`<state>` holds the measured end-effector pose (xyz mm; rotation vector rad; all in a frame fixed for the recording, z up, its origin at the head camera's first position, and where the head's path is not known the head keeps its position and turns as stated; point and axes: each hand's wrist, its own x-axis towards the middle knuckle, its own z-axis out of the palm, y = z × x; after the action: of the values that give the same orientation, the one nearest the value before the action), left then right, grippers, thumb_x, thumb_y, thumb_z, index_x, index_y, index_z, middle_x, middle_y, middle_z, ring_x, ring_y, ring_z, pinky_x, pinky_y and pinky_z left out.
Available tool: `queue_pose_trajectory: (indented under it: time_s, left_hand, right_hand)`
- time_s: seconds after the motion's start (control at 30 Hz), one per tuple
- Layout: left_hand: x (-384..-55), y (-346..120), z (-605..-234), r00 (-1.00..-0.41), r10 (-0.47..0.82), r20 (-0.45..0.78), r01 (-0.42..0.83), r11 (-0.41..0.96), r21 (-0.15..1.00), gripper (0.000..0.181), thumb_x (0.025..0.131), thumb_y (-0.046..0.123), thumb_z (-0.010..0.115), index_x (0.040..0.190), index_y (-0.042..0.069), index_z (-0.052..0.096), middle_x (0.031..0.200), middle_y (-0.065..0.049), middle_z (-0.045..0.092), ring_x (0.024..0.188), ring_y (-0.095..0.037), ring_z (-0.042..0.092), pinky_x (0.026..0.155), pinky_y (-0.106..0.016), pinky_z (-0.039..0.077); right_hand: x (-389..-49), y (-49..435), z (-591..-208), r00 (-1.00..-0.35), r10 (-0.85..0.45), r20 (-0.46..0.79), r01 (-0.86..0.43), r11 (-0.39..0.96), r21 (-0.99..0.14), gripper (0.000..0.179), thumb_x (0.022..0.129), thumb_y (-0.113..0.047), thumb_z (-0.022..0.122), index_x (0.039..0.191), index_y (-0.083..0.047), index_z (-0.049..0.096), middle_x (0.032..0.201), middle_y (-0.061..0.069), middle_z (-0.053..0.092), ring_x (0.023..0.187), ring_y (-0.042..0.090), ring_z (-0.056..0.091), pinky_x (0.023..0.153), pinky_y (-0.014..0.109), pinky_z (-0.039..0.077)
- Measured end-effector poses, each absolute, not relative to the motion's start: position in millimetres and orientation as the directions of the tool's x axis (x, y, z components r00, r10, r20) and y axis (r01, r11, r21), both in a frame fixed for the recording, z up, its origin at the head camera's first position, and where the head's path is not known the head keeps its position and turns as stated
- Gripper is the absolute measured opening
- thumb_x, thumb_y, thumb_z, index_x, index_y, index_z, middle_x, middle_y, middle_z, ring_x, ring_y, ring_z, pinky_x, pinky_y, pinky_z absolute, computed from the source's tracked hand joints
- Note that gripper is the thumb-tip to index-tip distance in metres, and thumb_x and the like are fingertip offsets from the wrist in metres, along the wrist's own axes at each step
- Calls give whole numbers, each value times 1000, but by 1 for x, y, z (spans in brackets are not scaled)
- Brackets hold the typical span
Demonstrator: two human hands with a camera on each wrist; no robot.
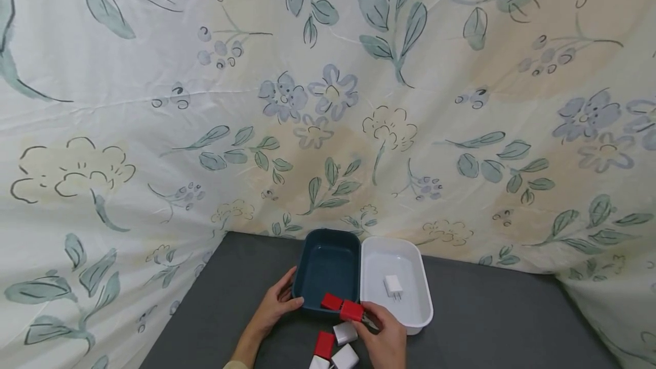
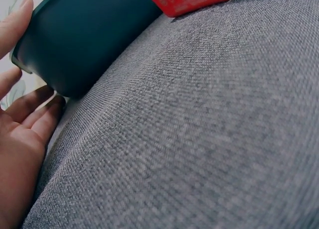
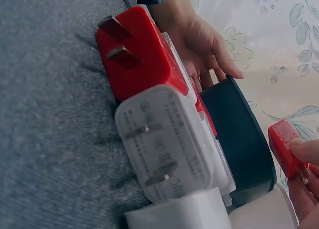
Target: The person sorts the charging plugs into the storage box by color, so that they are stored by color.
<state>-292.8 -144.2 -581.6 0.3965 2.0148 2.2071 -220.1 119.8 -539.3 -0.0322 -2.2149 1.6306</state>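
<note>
My right hand (image 1: 385, 335) pinches a red plug-in charger (image 1: 351, 310) between thumb and fingers, over the front right corner of the teal bin (image 1: 328, 266). Metal prongs stick out of the charger toward my palm, as the right wrist view shows. Another red charger (image 1: 332, 301) appears inside the bin by its front wall. At the bin's front left corner, my left hand (image 1: 274, 307) grips the rim, thumb in front and fingers along the side. Before the bin lie white chargers (image 3: 164, 144) and a red one (image 3: 139, 50), prongs showing in the right wrist view.
A white bin (image 1: 426, 312) stands against the teal one on its right, with a white charger (image 1: 393, 286) in it. Both bins sit on a dark grey cloth-covered table (image 1: 492, 312). A flowered curtain (image 1: 328, 187) hangs behind and beside the table.
</note>
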Motion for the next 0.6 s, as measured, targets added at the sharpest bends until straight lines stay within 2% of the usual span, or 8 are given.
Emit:
queue_pose_trajectory:
  time_s: [0.23, 0.6]
  left_hand:
    - [-293, -144, -582, -958, 267, 107, 86, -88, 992, 71, 86, 5, 62, 146, 17, 26, 148, -16, 30, 131, -31, 36, 100, -22, 38]
    - [-294, -145, -584, -958, 267, 109, 88, -91, 992, 71, 86, 6, 62, 146, 18, 26, 147, -17, 31, 131, -31, 37, 97, -17, 39]
  right_hand:
    - [-226, 116, -540, -919, 237, 316, -225, 344, -911, 45, 58, -5, 85, 101, -7, 69, 95, 1, 69, 86, 12, 67, 76, 21, 52]
    - [-234, 109, -541, -928, 247, 278, -182, 350, -919, 46, 59, -5, 83, 103, -8, 69, 97, 2, 69, 87, 12, 67, 77, 22, 52]
